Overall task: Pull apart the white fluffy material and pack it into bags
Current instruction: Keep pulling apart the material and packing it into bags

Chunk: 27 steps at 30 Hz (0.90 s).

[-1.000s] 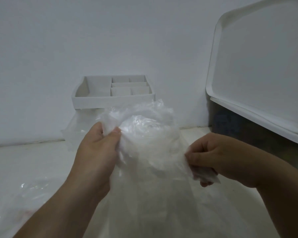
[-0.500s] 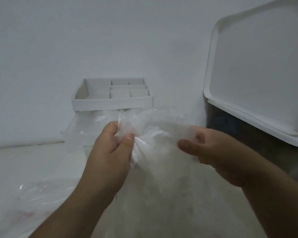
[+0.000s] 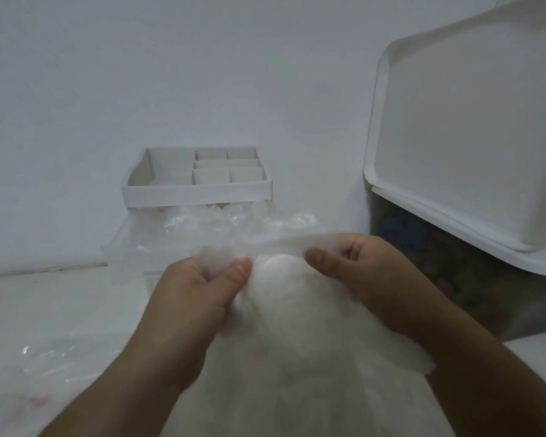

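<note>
Care is needed: my left hand (image 3: 199,298) and right hand (image 3: 369,279) pinch the rim of the thin clear plastic bag (image 3: 281,244), white fluffy material (image 3: 284,316) inside between them, so I should pull evenly.

My left hand (image 3: 199,291) has dropped from its raised grip on the bunched mouth of the bag (image 3: 281,242); its thumb now pinches the film lower down. My right hand (image 3: 369,272) has come up and inward from the bag's lower right edge, so both hands now sit level and close together. The crumpled plastic that stood above my hands a second ago is drawn out into a flat band between them. The white fluffy material (image 3: 281,310), earlier veiled by folds, now shows as a rounded mound between my thumbs.
</note>
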Each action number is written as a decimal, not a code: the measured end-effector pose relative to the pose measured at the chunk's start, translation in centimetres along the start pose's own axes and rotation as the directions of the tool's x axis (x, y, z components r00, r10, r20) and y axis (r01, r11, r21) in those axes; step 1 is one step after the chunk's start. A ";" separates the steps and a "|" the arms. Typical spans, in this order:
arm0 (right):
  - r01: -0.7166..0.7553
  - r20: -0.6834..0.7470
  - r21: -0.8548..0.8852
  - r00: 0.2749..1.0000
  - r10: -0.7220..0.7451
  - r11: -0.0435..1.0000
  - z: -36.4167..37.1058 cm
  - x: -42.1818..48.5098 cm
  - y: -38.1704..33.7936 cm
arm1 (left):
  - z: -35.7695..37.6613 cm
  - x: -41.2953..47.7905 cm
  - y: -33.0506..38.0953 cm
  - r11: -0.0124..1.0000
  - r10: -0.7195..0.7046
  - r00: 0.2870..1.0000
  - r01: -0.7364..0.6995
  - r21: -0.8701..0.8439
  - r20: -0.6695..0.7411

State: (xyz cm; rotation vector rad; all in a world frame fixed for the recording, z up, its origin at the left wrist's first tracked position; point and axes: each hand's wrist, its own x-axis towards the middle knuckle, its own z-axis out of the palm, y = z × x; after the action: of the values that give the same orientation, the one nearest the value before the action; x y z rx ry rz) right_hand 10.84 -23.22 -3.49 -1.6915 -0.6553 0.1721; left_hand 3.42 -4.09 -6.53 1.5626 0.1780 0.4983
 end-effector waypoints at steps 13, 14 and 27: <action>-0.234 0.031 0.123 0.972 0.232 0.964 -0.1 0.1 0.2 | -1.3 -0.1 1.7 0.976 -0.112 0.947 0.048 0.211 0.300; -0.247 -0.016 0.143 0.968 0.252 0.958 -0.2 0.1 0.0 | -1.6 -0.1 1.5 0.958 -0.143 0.919 0.036 0.284 0.368; -0.180 -0.186 -0.093 0.969 0.160 0.979 -1.4 2.7 -5.7 | -7.5 0.3 9.4 0.754 0.056 0.988 -0.137 0.642 0.144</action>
State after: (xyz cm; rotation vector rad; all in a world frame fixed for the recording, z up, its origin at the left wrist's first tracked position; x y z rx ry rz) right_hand 11.82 -22.60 2.89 -1.8453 -0.3914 0.1061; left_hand -1.22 2.26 2.55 2.2976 0.1931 0.4448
